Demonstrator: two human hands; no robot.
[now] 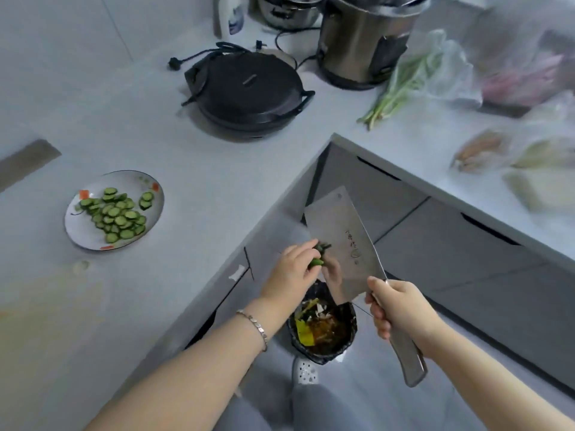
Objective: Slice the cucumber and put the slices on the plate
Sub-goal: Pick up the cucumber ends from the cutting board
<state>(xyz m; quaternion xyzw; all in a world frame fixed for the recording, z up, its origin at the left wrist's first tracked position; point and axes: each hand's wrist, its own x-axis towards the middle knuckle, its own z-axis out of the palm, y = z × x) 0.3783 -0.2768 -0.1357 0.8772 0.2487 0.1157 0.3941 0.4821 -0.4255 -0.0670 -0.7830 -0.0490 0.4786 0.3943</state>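
A white plate (81,231) with several green cucumber slices (116,214) rests on the grey counter at the left. My right hand (396,309) grips the metal handle of a cleaver (342,241), its broad blade tilted upward over the floor. My left hand (295,269) pinches a small green cucumber scrap (318,261) against the blade's flat side. Both hands hover above a bin lined with a black bag (323,329) that holds food waste.
A black electric pan (249,88) sits on the counter behind, with a steel cooker (361,38) and a pot beyond it. Green stalks (395,88) in a plastic bag and other bagged food lie on the right counter. Grey cabinet drawers (435,241) face the floor gap.
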